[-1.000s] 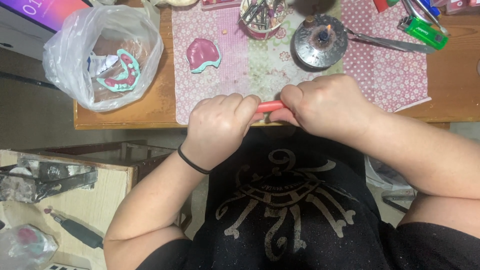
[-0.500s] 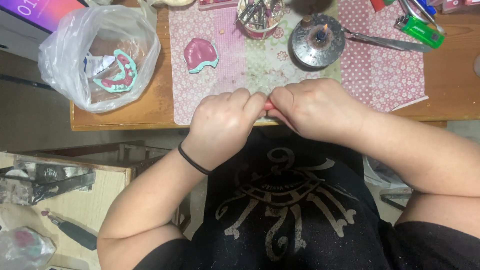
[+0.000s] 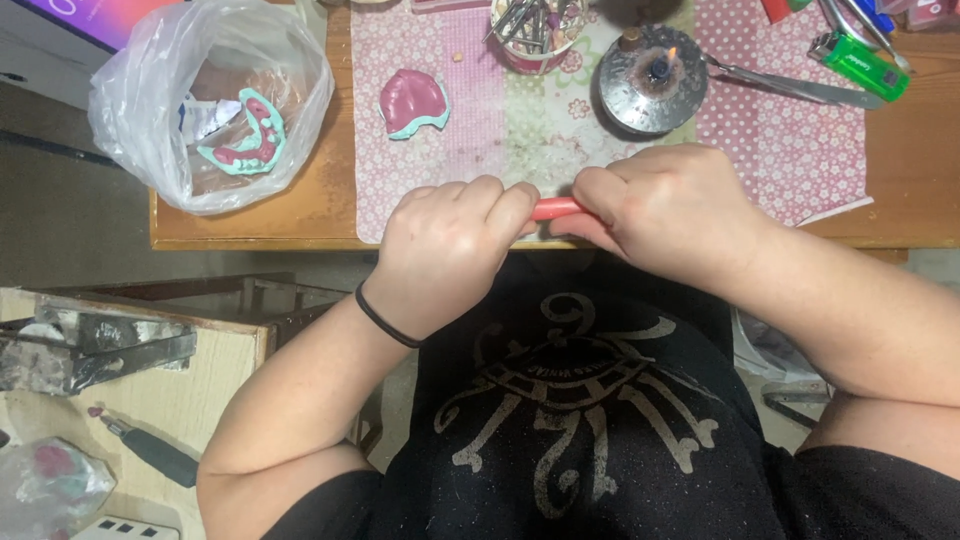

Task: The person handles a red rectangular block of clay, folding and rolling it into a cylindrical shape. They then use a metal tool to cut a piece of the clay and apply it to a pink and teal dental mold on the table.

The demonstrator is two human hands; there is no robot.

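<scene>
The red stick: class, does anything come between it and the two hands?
Nothing visible does. The left hand and right hand both close directly on the red stick, which shows only in the gap between them, at the near edge of the patterned mat.

I see my left hand (image 3: pixel 450 250) and right hand (image 3: pixel 668 210) draw slightly apart again after closing together half a second ago, so a short stretch of the soft red wax strip (image 3: pixel 556 208) shows between them once more, as it did a second ago.
</scene>
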